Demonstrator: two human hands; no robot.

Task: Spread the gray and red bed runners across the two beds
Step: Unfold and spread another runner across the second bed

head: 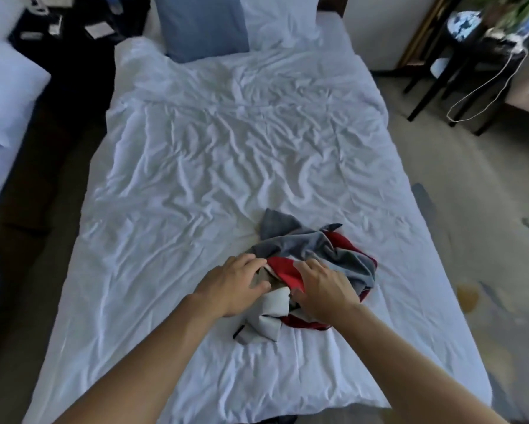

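Observation:
A crumpled bundle of gray and red bed runner cloth (324, 246) lies in a heap on the near half of a white bed (214, 154), a little right of centre. My left hand (235, 283) rests on the heap's left side, fingers curled into a pale gray fold. My right hand (324, 289) presses on the red part, fingers bent into the cloth. A light gray end (266, 322) sticks out toward me between my wrists. A second white bed (3, 96) shows at the left edge.
A blue pillow (202, 26) and a white pillow (281, 16) stand at the head of the bed. A dark nightstand (73, 32) sits between the beds. A dark side table (471, 56) with a white cable stands at the far right on carpet (471, 240).

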